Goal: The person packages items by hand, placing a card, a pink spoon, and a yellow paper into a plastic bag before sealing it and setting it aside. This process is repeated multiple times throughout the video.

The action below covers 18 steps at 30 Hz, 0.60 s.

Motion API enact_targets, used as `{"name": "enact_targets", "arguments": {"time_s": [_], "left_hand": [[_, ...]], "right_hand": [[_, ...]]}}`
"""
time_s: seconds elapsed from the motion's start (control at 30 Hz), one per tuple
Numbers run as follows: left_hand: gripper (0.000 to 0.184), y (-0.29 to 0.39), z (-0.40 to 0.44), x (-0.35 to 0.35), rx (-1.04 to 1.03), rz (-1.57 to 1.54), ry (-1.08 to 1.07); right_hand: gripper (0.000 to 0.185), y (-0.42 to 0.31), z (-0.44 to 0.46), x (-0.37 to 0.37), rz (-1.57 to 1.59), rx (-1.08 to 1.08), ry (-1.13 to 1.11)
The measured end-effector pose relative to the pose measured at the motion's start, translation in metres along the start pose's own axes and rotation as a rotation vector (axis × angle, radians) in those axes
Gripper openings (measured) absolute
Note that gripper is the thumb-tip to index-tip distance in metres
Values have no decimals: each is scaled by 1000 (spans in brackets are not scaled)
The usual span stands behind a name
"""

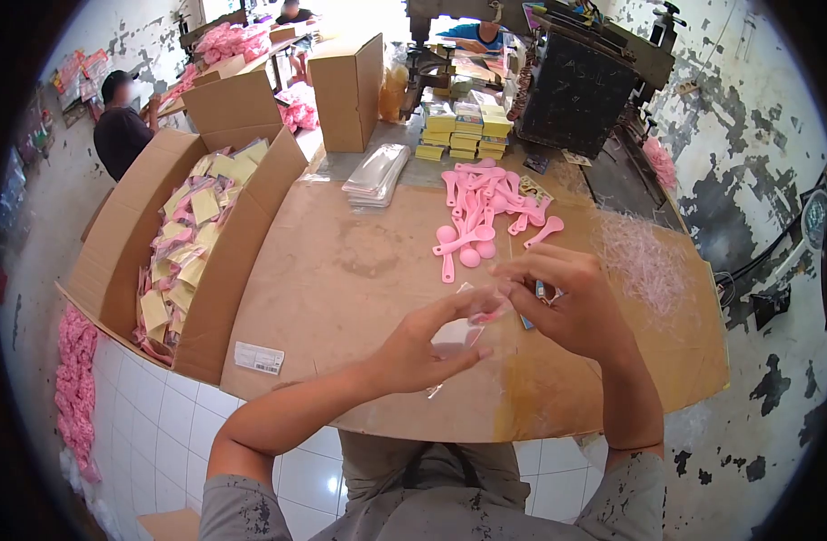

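Note:
My left hand (422,347) holds a clear plastic bag (456,339) between thumb and fingers over the cardboard-covered table (359,252). At the bag's upper end, the fingers of my right hand (557,298) are pinched together. Something pink shows inside the bag near my fingertips. A small blue item (541,290) is partly visible at my right palm, mostly hidden by the fingers. Just beyond my hands lies a pile of pink spoons (472,212). Behind them on the left is a stack of clear bags (375,176).
An open carton (219,288) of packed bags stands left. Stacks of yellow cards (463,126), a closed box (346,95) and a black machine (575,95) stand behind. Plastic strips (643,266) lie right. A person (120,131) is at the far left, others at the back.

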<state>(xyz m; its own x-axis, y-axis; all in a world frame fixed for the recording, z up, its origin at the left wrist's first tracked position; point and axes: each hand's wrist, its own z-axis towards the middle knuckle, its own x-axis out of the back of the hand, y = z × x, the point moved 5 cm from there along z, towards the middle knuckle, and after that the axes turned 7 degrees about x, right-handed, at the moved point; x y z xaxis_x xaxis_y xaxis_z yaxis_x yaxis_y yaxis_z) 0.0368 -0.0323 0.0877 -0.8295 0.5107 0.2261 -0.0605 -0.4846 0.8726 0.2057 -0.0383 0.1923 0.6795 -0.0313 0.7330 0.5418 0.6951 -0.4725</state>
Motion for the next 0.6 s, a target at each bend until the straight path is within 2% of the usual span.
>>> {"name": "enact_targets", "arguments": {"time_s": [0.13,0.27,0.37,0.47,0.6], "left_hand": [[46,-11,2,5,73,-150,86],[39,-17,-1,10,237,-200,70],[39,-15,-2,11,275,-294,83],[45,-16,-3,12,250,-282,71],[56,-17,-8,5,218,-187,57]], "right_hand": [[13,3,1,-6,88,-75,29],[15,10,-2,-12,112,-59,28],[17,15,-5,-9,-20,-13,333],[21,-1,-7,-14,-393,380,342],[23,-8,-8,-33,-516,395,245]]}}
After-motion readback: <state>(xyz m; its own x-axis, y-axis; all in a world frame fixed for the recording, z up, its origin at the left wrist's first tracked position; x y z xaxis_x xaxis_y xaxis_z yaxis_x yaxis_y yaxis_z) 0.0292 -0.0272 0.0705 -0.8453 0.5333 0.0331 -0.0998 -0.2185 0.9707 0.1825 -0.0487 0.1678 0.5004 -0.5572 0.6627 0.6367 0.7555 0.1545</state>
